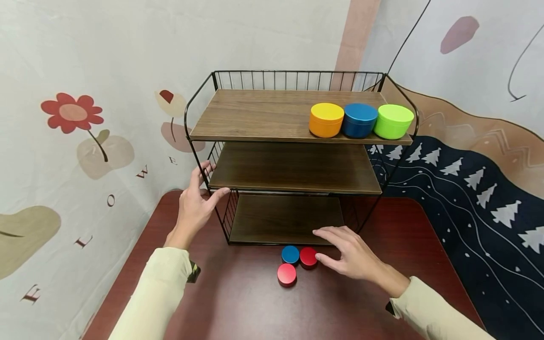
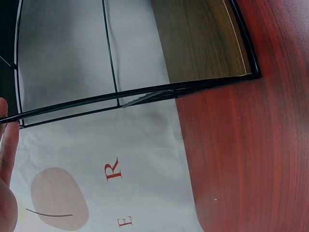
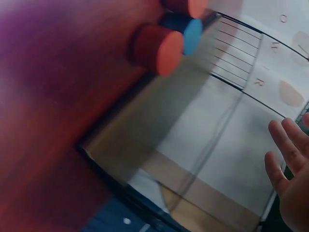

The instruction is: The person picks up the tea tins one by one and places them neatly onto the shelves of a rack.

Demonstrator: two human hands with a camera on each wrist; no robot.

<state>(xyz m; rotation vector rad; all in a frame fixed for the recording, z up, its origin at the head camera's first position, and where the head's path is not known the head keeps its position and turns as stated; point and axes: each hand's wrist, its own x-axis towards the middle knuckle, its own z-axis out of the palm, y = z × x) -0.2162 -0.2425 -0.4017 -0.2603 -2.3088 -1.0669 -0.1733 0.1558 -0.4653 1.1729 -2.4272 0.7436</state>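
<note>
A three-tier rack (image 1: 297,191) with brown wood boards and a black wire frame stands on the table. My left hand (image 1: 194,208) grips its left front post at the middle tier, thumb at the front and fingers round the side. In the left wrist view, fingers (image 2: 8,150) lie against the black bar. My right hand (image 1: 350,250) hovers before the bottom board, fingers spread and holding nothing. Just left of its thumb sits a small round red tin (image 1: 308,258), beside a blue tin (image 1: 291,255). A second red tin (image 1: 286,275) sits nearer me.
On the top board's right end, larger yellow (image 1: 326,120), blue (image 1: 360,121) and green round tins (image 1: 394,122) stand in a row. Printed cloth (image 1: 106,71) hangs behind the reddish table (image 1: 255,311). A dark tree-patterned cloth (image 1: 463,222) lies along the right.
</note>
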